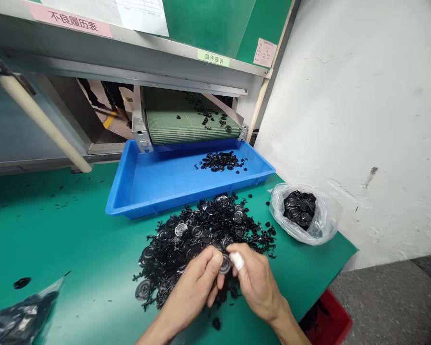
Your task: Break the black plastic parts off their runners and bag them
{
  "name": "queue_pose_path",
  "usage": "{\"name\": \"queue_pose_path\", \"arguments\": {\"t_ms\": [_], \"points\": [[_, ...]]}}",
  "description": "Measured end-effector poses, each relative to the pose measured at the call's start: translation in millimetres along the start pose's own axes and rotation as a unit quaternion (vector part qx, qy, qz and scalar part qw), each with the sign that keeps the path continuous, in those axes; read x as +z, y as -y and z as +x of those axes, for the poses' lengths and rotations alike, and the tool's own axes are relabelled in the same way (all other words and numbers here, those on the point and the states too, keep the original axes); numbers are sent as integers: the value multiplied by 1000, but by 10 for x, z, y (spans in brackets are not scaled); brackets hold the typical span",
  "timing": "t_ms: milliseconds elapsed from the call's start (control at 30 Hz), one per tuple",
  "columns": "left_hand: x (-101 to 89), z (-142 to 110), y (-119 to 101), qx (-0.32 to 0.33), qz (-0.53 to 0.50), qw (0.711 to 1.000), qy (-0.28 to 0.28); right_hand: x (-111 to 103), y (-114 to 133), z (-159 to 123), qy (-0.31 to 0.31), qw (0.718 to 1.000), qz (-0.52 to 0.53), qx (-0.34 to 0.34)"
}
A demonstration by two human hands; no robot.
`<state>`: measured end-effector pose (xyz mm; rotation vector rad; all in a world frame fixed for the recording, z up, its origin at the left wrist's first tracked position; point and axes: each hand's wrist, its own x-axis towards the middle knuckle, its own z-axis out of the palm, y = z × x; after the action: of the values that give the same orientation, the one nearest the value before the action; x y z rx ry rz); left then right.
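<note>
Green surface (82, 230), white wall (345, 105) on the right, blue tray (158, 172) below conveyor belt (187, 128) end. Left hand (196, 278) pinches black disc (224, 264) over black parts pile (197, 235); right hand (255, 278) curled at disc, can't tell if gripping.

At eleven o'clock a white sheet (143, 15) overlapped a metal shelf edge (179, 47), which bore a pink label (72, 21) at ten and a green label (213, 58) at twelve. A pale pink notice (265, 52) hung at one o'clock. A scuffed white wall (345, 96) stood at two; dark-trousered legs (114, 96) showed at ten, near a yellow floor line (109, 120).
</note>
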<state>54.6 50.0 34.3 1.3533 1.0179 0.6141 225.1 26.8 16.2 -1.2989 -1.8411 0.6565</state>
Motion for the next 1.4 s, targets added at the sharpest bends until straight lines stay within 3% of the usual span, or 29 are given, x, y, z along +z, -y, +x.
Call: {"name": "queue_pose_path", "arguments": {"t_ms": [67,167,300,533,633,733,867,1000,1133,1233,1300,1400], "points": [[-28,25,-14,-20,-64,998,-6,-98,-10,109,-10,999,-42,-8],[-77,64,-3,-19,-174,984,-37,-183,-36,262,30,995,-95,11],[-105,97,23,-38,-296,952,-73,-132,-82,347,55,989,-128,44],[-110,110,70,-43,-326,943,-57,-106,-37,292,12,995,-101,19],[-93,112,97,-45,-274,959,-52,-124,-13,271,4,998,-46,44],[-47,90,83,-19,-144,988,-57,-104,8,244,-20,996,29,85],[26,29,34,53,1,996,-68,-42,65,200,-31,996,63,53],[73,-6,29,54,78,987,-127,23,121,169,-92,995,37,15],[84,-5,44,36,96,981,-163,65,89,128,-86,994,-27,-61],[61,-2,43,33,100,978,-180,38,11,95,-108,991,-55,-46],[33,-2,45,67,157,967,-190,-4,-25,83,-112,991,-72,-26],[-23,-1,52,148,306,921,-190,-43,-21,87,-82,996,-44,4]]}}
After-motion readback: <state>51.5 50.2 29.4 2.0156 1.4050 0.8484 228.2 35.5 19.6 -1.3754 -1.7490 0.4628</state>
